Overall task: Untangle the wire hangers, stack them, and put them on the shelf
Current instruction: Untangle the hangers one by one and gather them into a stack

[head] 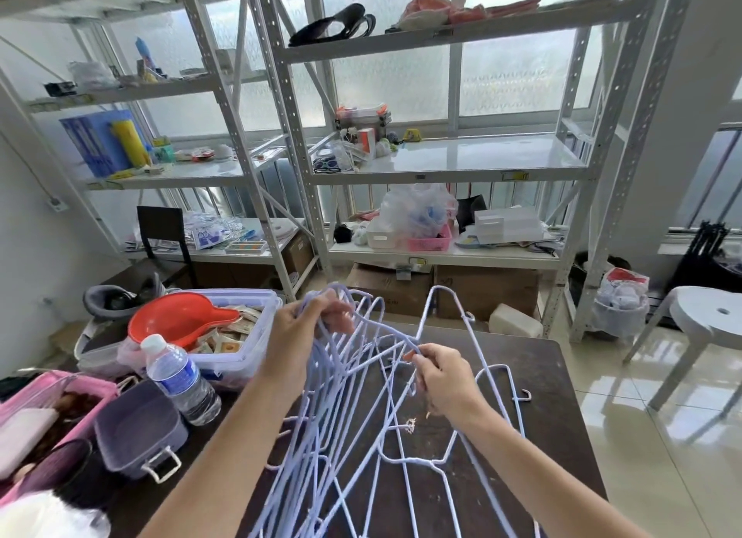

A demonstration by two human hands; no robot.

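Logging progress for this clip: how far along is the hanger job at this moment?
Early stage. Nothing looks finished: no hangers sit on the shelf. In hand: the left hand grips a bunch of lilac wire hangers by the hooks, while the right hand pinches one wire, seemingly working it loose. One hanger lies apart on the table. Left: untangling, stacking, shelving.

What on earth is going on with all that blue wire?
A person is sorting out a tangle of pale blue wire hangers over a dark table. The left hand grips a bunch of them by the hooks, while the right hand pinches a single wire, apparently to pull one hanger free. They are still knotted together, not stacked. The white shelf behind has bare space, and no hangers are visible on it yet.
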